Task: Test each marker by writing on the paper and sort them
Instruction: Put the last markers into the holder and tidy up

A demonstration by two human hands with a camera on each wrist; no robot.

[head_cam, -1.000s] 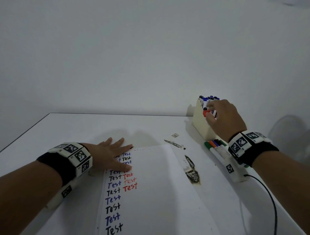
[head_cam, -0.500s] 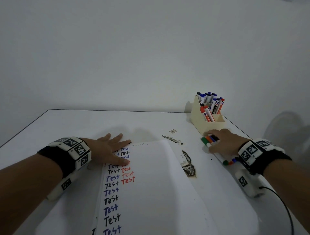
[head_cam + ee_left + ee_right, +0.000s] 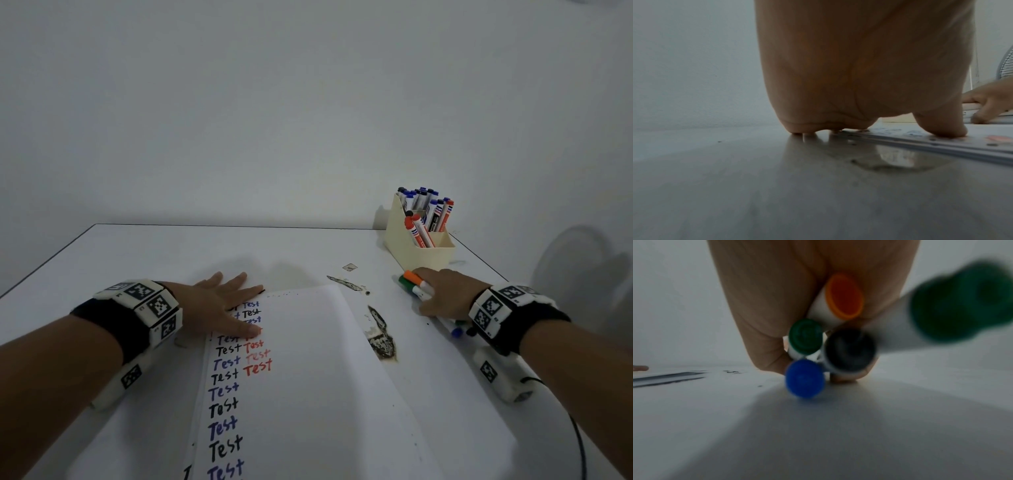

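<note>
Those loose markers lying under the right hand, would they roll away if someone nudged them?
Probably. The loose markers have round barrels and caps and lie flat on the smooth table, so a sideways nudge would likely roll them. The right hand resting on them seems to hold them. Being thin plastic, they look light.

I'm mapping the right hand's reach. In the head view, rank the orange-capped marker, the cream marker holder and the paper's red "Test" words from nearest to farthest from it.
1. orange-capped marker: under the right hand, at its fingertips.
2. cream marker holder: just beyond the hand, at the table's far right.
3. red "Test" words: across the paper, by the left hand.
</note>
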